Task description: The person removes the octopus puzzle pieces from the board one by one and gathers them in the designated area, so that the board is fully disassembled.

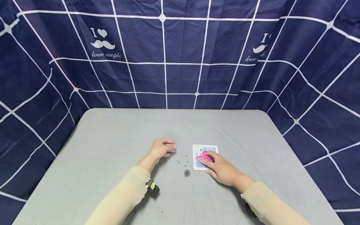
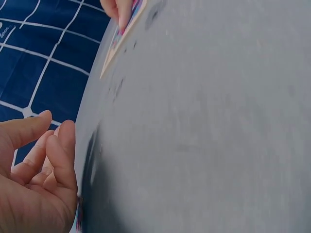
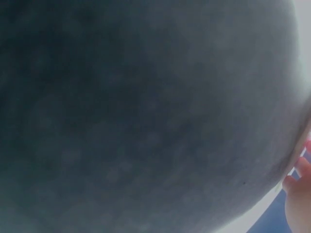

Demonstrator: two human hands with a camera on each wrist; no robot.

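The head view shows a square, white-bordered picture board [image 1: 194, 159] lying flat on the grey-covered table [image 1: 112, 150], right of centre, with a pink figure [image 1: 203, 155] on its blue picture. The right hand [image 1: 223, 170] reaches over it from the right: the fingers are spread, at least two tips resting on the picture, while the thumb sits apart from them at the board's near edge. Nothing shows gripped between them. The left hand [image 1: 161, 148] hangs just above the table left of the board, holding nothing, its fingers loosely bent and the thumb apart from them, as its wrist view confirms. The right wrist view catches too little of the fingers to add detail.

The step in hand appears to be fingertip work on the picture's surface. To do it well, keep the pads flat and the pressure straight down, since a sideways push could slide the board over the cloth. The free left hand could steady the left border. Lifting the palm would also uncover the board's right side, which it partly hides, so placement can be checked by eye.
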